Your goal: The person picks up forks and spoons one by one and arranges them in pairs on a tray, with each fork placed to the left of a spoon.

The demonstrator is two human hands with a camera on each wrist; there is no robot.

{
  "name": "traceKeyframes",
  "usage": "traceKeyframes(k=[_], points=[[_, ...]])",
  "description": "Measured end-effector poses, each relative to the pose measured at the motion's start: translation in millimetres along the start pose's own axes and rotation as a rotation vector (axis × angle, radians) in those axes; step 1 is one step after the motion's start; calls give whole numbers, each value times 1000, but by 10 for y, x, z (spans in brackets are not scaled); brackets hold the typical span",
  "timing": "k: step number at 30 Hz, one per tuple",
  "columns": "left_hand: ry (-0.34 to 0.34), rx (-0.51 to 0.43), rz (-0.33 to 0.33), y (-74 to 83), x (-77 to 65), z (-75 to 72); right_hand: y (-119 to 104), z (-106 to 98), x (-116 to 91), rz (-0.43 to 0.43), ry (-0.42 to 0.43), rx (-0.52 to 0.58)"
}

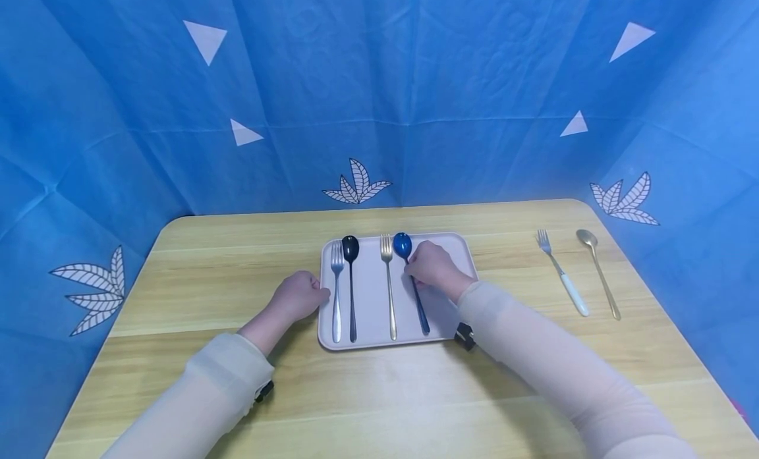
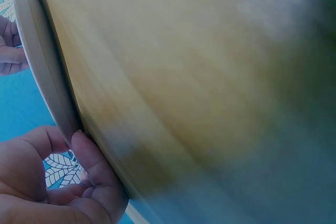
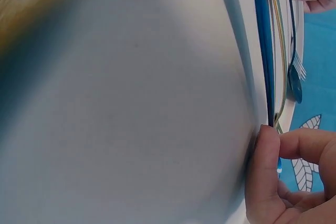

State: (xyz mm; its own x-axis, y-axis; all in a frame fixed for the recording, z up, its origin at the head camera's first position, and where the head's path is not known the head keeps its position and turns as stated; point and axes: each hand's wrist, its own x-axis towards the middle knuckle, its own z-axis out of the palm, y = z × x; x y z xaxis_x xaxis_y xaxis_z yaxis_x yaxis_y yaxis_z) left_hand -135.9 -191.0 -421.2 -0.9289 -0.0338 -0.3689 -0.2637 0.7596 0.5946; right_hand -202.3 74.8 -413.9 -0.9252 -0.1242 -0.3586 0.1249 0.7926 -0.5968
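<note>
My right hand (image 1: 435, 265) pinches the handle of a blue spoon (image 1: 402, 244) between thumb and finger, over the right part of a pale rectangular tray (image 1: 370, 288). In the right wrist view the fingertips meet on the blue handle (image 3: 265, 51). At the tray's left side my left hand (image 1: 298, 294) holds the rim, and the left wrist view has its thumb and finger on the tray's edge (image 2: 44, 61). Left to right on the tray lie a silver fork (image 1: 337, 258), a black spoon (image 1: 350, 249) and a gold fork (image 1: 387, 249), heads toward the back.
Right of the tray, on the wooden table (image 1: 379, 400), lie a fork with a pale handle (image 1: 572, 292) and a gold-coloured spoon (image 1: 601, 271). A blue cloth (image 1: 379, 70) with white leaf prints hangs behind the table and along both sides.
</note>
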Motion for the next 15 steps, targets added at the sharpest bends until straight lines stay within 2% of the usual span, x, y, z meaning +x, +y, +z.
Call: traceKeyframes(k=[15], points=[[4, 5, -2, -32, 40, 20, -14, 33, -15, 9, 26, 28]])
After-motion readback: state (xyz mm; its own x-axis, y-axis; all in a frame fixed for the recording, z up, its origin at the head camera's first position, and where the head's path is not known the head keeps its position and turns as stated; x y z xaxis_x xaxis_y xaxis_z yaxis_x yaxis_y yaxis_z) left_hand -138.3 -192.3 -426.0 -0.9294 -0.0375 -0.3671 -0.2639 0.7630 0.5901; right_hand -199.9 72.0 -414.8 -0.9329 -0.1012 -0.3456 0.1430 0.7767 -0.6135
